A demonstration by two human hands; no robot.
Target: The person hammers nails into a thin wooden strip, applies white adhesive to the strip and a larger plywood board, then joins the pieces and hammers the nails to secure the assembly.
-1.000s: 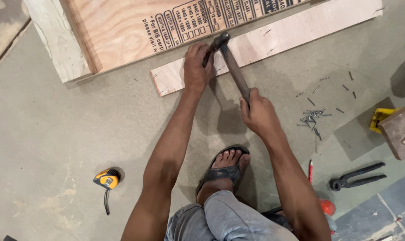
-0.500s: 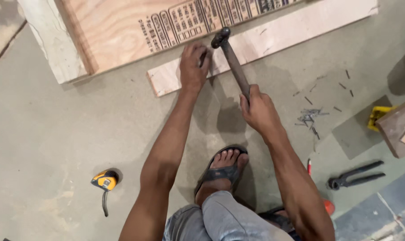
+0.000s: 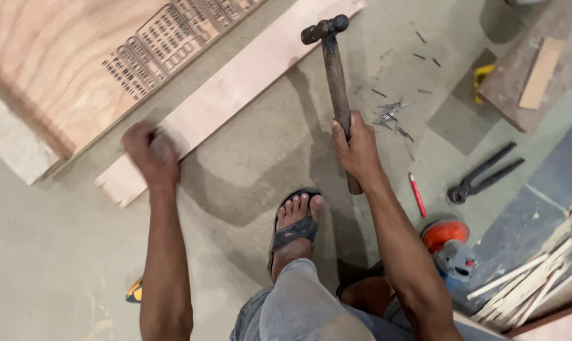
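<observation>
Dark printed label block (image 3: 172, 47) on plywood sheet (image 3: 58, 69), upper left, rectangular grid.

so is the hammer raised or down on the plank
Raised: the right hand holds the hammer with its head in the air, apart from the plank the left hand steadies.

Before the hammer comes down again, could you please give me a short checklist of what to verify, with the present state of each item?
1. Right hand grips the hammer handle firmly: ok.
2. Left hand steadies the wood strip near its end: ok.
3. A nail stands under the left hand's fingers: cannot tell, the hand hides it.
4. Hammer head is raised above the strip, away from the left hand: ok.
5. Sandalled foot sits on the floor, off the strip: ok.
6. Loose nails lie right of the hammer handle, off the strip: ok.
</observation>
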